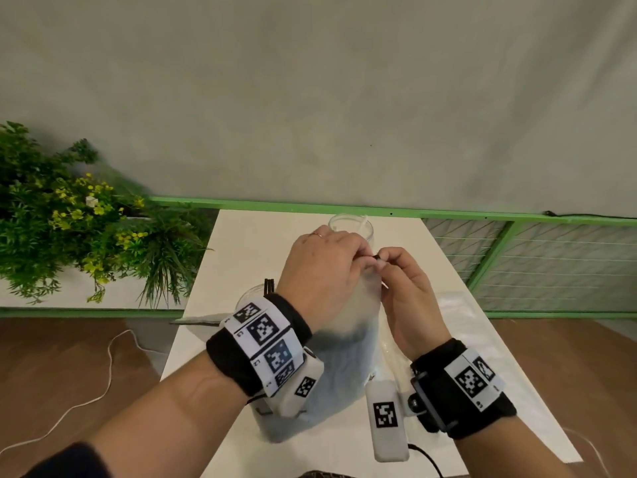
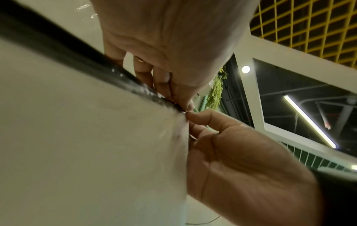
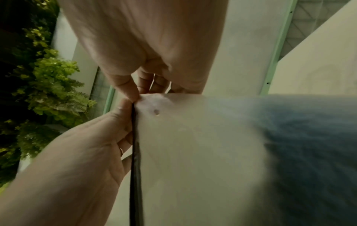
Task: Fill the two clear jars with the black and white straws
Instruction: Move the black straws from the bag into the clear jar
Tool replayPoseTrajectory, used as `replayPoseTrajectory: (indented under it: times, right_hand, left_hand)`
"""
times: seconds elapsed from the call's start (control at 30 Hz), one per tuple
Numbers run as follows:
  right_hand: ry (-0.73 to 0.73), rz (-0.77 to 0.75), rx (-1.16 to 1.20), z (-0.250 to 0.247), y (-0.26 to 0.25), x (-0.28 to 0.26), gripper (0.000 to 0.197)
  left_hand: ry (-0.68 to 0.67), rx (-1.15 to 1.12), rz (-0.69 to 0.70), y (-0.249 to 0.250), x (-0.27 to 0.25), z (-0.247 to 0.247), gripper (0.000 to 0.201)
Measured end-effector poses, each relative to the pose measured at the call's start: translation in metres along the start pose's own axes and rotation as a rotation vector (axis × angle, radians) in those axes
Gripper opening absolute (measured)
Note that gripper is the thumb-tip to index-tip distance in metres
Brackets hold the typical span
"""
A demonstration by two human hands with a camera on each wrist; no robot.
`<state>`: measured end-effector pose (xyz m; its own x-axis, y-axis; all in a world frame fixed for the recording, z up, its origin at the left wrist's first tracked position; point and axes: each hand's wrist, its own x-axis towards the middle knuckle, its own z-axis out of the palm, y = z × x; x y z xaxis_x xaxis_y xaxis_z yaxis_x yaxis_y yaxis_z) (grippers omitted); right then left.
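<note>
Item: frosted soft plastic bag (image 1: 348, 326) of thin black straws (image 3: 135, 152), held upright above the white table (image 1: 241, 243), between two clear jars (image 1: 351, 227). Left hand (image 1: 324, 270) and right hand (image 1: 406, 288) both pinch its top corner. Likely light, limp, slippery; take straws near their ends.

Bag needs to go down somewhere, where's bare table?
Bare patches on the white table: the far-left corner, between the far jar and the plant; and the far-right strip right of that jar. The centre is crowded: left hand and right hand hold the straw bag, the near jar sits left, clear plastic sheet right.
</note>
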<state>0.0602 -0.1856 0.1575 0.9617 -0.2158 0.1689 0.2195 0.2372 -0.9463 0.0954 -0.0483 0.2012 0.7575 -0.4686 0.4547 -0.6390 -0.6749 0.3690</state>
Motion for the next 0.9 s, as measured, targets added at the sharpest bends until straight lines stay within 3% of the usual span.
replayPoseTrajectory:
  times: [0.13,0.3,0.47,0.9]
  right_hand:
    - [0.183,-0.006,0.011,-0.01,-0.001,0.003,0.026]
    - [0.349,0.018,0.093,-0.038,0.001,0.009,0.028]
    - [0.362,0.018,0.058,-0.035,0.008,0.014,0.03]
    - [0.345,-0.074,0.119,-0.03,-0.005,0.011,0.029]
  left_hand:
    - [-0.052,0.147,-0.034,-0.025,-0.011,-0.004,0.025]
    - [-0.022,0.169,-0.19,-0.091,-0.055,-0.027,0.021]
    - [0.008,0.167,-0.286,-0.116,-0.076,-0.042,0.012]
    - [0.047,0.015,-0.297,-0.108,-0.085,-0.056,0.008]
